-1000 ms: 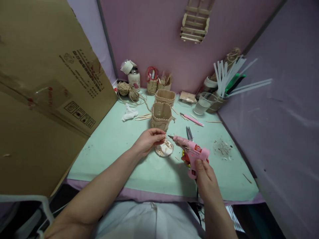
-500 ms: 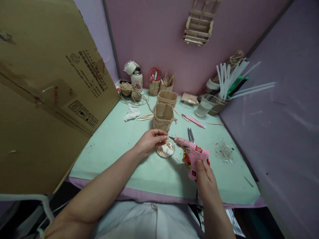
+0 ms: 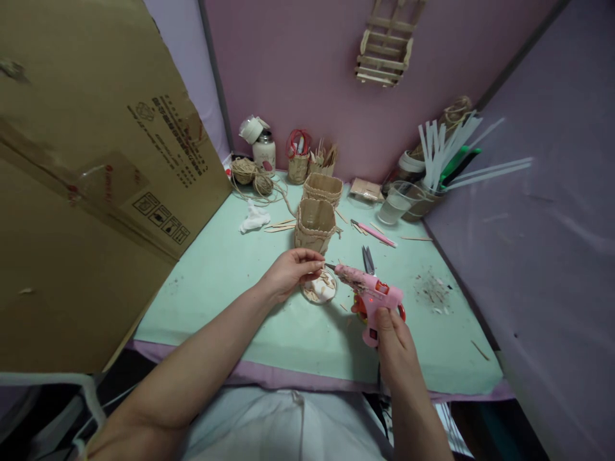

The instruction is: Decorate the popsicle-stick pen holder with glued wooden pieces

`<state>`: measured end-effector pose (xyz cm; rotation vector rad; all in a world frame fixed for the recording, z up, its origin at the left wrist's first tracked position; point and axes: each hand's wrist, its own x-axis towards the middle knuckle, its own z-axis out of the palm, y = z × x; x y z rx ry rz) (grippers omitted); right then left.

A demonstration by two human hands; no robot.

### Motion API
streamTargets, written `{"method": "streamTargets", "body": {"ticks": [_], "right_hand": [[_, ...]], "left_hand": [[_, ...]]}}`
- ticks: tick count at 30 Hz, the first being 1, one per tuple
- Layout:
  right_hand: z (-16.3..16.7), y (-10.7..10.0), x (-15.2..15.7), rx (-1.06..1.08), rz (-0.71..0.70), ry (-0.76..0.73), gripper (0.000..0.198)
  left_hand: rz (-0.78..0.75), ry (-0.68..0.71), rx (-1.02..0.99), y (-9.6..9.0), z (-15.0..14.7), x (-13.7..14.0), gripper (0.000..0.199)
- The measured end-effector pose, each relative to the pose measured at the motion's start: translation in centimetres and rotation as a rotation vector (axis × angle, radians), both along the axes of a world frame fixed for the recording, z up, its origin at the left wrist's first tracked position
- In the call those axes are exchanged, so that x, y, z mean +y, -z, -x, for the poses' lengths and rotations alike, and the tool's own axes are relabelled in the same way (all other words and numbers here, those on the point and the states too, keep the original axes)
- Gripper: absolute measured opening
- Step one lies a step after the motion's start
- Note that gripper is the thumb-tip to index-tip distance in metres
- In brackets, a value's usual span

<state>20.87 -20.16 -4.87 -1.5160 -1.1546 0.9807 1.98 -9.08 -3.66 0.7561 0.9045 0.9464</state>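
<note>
My right hand (image 3: 396, 342) is wrapped round the handle of a pink hot glue gun (image 3: 368, 288), its nozzle pointing left. Just at the nozzle tip, my left hand (image 3: 293, 272) pinches something too small to make out. Below those fingertips sits a clear round dish (image 3: 321, 289) with small wooden pieces and white material in it. A square wooden basket (image 3: 314, 227) with a braided rim stands right behind my left hand, and a second similar basket (image 3: 323, 186) is behind it. Scissors (image 3: 368, 259) lie partly hidden beneath the glue gun.
A large cardboard box (image 3: 96, 192) walls off the left side. At the back are twine balls (image 3: 244, 171), a jar (image 3: 264, 155) and cups of sticks. White glue sticks (image 3: 435, 157) fill a container at right, near a clear plastic cup (image 3: 394, 206). A pink pen-like tool (image 3: 377, 234) lies on the green cloth.
The glue gun has shifted very slightly left, its nozzle staying at my left fingertips. Otherwise both hands hold nearly the same pose.
</note>
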Motion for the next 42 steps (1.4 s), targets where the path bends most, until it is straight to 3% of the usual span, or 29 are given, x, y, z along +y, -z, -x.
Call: {"method": "streamTargets", "body": {"ticks": [32,42], "right_hand": [[-0.2,0.3,-0.1,-0.04,0.011,-0.018,0.056],[-0.1,-0.7,-0.2,-0.107,-0.031,-0.059,0.053]], "left_hand": [[-0.016,-0.004,0.019,-0.2,0.0,-0.1,0.037],[-0.034,-0.04,0.025,-0.4,0.0,0.0,0.036]]}}
